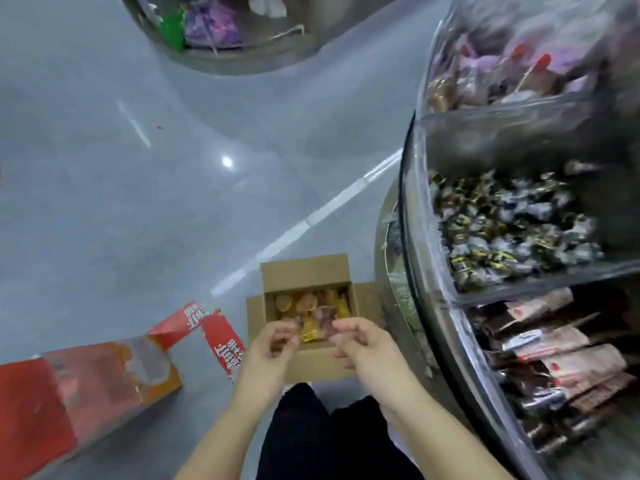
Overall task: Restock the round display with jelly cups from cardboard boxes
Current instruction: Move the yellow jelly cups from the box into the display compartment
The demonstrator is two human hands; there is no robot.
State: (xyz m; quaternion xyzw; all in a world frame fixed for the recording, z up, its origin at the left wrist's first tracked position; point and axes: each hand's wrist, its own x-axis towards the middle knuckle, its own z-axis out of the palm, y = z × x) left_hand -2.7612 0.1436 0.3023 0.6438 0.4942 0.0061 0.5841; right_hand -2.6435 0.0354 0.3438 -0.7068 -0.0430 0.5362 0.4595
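Far left, a red and orange carton (pixel 79 400) lies on its side on the grey floor (pixel 121 202), torn flaps with white lettering splayed toward the middle. Moving in, here's the left hand (pixel 268 351) over the near edge of the open cardboard box (pixel 311 365), fingers curled inward with the tips drawn close to the thumb; the blur makes it impossible to tell if anything is actually pinched between them. The box sits on the floor just in front of the person's dark trouser legs (pixel 311 431), all four flaps folded out, and inside are the jelly cups (pixel 311 313), a loose heap of yellow, orange and reddish ones filling the bottom. Next, the right hand (pixel 363 344), also above the near side of the box, fingers bent and bunched together, thumb toward the cups; whether it grips one cannot be told either. The two hands hang near each other, apart. Over on the right, the round display (pixel 408 220) curves up beside the box, its clear-walled compartments holding dark wrapped sweets (pixel 512 230) in the middle and long brown packets (pixel 561 358) below.
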